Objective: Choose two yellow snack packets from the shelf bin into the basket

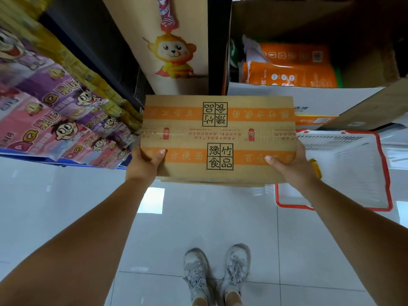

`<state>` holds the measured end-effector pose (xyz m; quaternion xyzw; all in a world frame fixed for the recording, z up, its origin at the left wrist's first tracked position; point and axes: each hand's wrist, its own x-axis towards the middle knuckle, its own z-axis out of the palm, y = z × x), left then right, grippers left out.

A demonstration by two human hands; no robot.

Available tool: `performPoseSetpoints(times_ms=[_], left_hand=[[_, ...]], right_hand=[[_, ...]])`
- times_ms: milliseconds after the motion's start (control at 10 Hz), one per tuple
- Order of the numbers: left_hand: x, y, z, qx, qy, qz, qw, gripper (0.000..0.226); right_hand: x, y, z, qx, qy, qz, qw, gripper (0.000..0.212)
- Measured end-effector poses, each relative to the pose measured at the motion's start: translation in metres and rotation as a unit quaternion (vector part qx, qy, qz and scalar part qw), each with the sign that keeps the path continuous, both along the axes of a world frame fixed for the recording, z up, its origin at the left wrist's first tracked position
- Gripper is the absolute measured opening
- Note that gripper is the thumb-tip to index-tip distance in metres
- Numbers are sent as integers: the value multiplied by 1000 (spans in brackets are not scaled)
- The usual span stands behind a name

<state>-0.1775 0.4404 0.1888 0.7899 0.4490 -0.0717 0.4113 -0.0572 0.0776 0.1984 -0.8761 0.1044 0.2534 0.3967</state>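
A brown cardboard box [218,138] with orange bands and black printed characters hangs level in front of me, above the floor. My left hand [144,163] grips its near left corner, thumb on top. My right hand [291,164] grips the near right corner the same way. A white basket with a red rim [385,171] sits on the floor to the right, partly hidden behind the box; a small yellow item [315,167] shows by my right hand. Yellow snack packets [88,74] lie along the shelf at the left, behind purple and pink packets [50,120].
A tall carton with a cartoon monkey [174,54] stands behind the box. An open carton with orange packs [289,71] and a white carton [320,102] sit at the right. My two grey shoes [217,274] stand on the white tiled floor below.
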Motion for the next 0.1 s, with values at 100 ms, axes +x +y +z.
performPoseSetpoints(times_ms=[100], left_hand=[[-31, -14, 15, -4, 32, -11, 999, 61]], right_hand=[[-23, -8, 8, -96, 15, 37, 995, 86]])
